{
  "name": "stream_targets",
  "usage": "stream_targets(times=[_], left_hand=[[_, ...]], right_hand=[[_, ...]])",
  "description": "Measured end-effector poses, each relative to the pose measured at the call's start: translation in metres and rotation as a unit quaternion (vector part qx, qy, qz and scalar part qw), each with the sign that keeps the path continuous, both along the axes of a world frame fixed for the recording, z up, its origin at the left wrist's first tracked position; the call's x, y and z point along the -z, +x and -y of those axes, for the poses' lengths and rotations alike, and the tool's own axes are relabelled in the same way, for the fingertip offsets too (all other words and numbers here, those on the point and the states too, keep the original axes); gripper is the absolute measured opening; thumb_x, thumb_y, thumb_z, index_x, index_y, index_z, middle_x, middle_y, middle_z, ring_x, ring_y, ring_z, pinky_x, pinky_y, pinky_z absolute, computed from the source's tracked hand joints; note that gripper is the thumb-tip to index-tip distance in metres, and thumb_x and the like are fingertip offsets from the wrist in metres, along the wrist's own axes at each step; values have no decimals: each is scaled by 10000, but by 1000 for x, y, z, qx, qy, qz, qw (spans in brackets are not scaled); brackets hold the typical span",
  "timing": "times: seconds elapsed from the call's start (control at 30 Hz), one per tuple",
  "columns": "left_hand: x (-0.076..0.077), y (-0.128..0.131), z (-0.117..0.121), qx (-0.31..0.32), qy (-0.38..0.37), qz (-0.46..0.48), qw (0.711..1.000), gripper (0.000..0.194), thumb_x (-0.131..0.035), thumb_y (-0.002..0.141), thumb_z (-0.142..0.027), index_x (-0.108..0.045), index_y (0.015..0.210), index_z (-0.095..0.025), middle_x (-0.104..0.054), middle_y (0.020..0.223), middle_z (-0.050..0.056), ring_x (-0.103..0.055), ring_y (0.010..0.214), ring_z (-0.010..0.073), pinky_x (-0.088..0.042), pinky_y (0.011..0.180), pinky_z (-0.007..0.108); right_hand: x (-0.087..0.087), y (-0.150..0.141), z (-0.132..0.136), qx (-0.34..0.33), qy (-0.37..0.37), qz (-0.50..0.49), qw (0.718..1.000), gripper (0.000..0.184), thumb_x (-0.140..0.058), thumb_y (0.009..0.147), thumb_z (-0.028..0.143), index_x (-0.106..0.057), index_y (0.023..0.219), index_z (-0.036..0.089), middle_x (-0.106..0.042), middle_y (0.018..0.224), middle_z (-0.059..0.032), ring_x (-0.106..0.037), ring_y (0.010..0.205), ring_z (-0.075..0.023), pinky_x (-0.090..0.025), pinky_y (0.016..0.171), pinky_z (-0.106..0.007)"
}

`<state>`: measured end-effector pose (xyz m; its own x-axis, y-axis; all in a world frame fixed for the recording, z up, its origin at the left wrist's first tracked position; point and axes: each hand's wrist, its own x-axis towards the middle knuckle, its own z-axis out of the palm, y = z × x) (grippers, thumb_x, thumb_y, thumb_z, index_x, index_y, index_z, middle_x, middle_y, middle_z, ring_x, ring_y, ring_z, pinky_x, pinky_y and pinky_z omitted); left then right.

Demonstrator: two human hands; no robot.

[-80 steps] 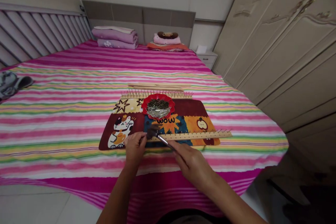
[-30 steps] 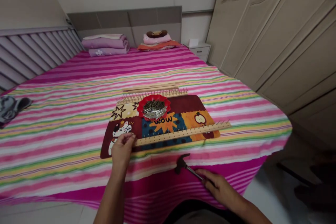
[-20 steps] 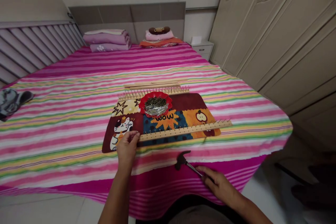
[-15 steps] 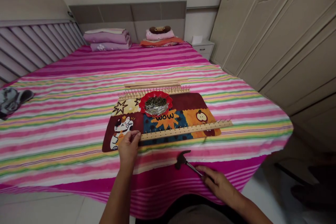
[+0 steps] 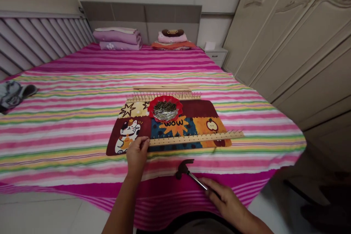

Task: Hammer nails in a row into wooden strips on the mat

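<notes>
My left hand (image 5: 138,153) is closed at the left end of a wooden strip (image 5: 189,139), thumb and fingers pinched together there. Holes run along the strip's face, and nails stand up from its top edge. Whether a nail is also between those fingers is too small to tell. In my right hand (image 5: 222,197) is a claw hammer (image 5: 189,172), gripped by its handle, its dark head over the bed's near edge and apart from the strip. Behind the strip, a red scalloped bowl (image 5: 181,106) full of nails sits on a printed mat (image 5: 197,108).
A second strip bristling with upright nails (image 5: 134,99) lies behind the bowl, with bare wooden strips (image 5: 164,88) beyond it. Folded bedding (image 5: 119,39) is stacked by the headboard (image 5: 172,12). A grey cloth item (image 5: 15,95) lies at far left, and a wardrobe (image 5: 296,44) stands right.
The hammer and my right hand have shifted slightly left and down. My left hand stays at the strip's end. The whole view has moved a little.
</notes>
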<state>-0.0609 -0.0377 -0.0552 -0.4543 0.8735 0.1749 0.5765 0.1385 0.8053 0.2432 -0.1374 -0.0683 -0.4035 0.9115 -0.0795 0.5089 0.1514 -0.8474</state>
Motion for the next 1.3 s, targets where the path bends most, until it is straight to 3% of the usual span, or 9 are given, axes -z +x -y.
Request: stream_targets(times=[0.2, 0.33, 0.47, 0.6, 0.8, 0.93, 1.1, 1.2, 1.3], left_hand=[[4, 2, 1, 16, 23, -67, 997, 223, -527, 747, -396, -663, 785, -223, -695, 791, 27, -599, 785, 196, -446, 766, 327], [4, 3, 2, 14, 27, -75, 997, 195, -523, 755, -358, -660, 787, -223, -693, 791, 30, -596, 796, 199, -438, 774, 324], [3, 3, 2, 14, 19, -88, 996, 177, -518, 771, -342, -656, 784, -233, -691, 800, 27, -595, 811, 199, -430, 777, 316], [4, 2, 1, 16, 14, -100, 995, 156, -515, 767, -316, -646, 764, -230, -682, 776, 27, -591, 798, 197, -428, 755, 304], [6, 0, 1, 26, 23, -101, 994, 203, -488, 773, -343, -649, 790, -221, -689, 795, 45, -597, 800, 205, -439, 767, 328], [5, -2, 2, 45, 25, -59, 997, 250, -515, 734, -373, -654, 869, -216, -710, 876, 56, -621, 851, 220, -464, 802, 353], [-16, -2, -2, 10, 48, 2, 999, 299, -486, 752, -353, -638, 981, -235, -714, 955, 40, -647, 874, 193, -493, 806, 323], [-36, 4, -23, 28, 52, -44, 997, 273, -499, 761, -378, -660, 934, -240, -714, 935, 29, -641, 876, 198, -486, 819, 327], [-50, 17, -58, 92, 28, -123, 988, 240, -511, 762, -334, -681, 896, -232, -711, 931, 31, -630, 892, 202, -469, 838, 326]], right_hand=[[-56, -48, -27, -26, 108, -40, 993, 375, -415, 936, 240, -511, 1298, 233, -665, 1185, -78, -626, 1062, -202, -500, 919, -318], [-77, -76, -60, -38, 214, 26, 976, 427, -374, 919, 180, -455, 1335, 236, -681, 1046, -89, -650, 920, -220, -541, 795, -368], [-85, -99, -84, -52, 267, 135, 953, 422, -367, 917, 186, -462, 1328, 193, -660, 922, -106, -644, 800, -234, -538, 708, -379], [-85, -109, -90, -68, 254, 195, 945, 399, -402, 908, 172, -506, 1292, 196, -642, 808, -74, -622, 669, -201, -519, 630, -327], [-87, -75, -60, -93, 197, 77, 973, 475, -377, 915, 153, -401, 1375, 267, -667, 1043, -74, -650, 885, -206, -535, 766, -340], [-69, -31, -31, -112, 98, 13, 989, 474, -390, 914, 148, -437, 1361, 301, -674, 1134, -44, -644, 994, -182, -522, 847, -285], [-15, 12, -9, -50, 2, 2, 999, 363, -423, 903, 189, -594, 1217, 246, -708, 1094, -58, -664, 981, -208, -526, 852, -286], [11, 23, -3, -1, -27, -5, 1000, 324, -436, 903, 251, -630, 1161, 222, -718, 1073, -72, -671, 957, -221, -535, 824, -290], [22, 26, -2, 24, -35, -24, 999, 330, -443, 897, 282, -630, 1161, 218, -723, 1052, -65, -670, 942, -216, -529, 821, -290]])
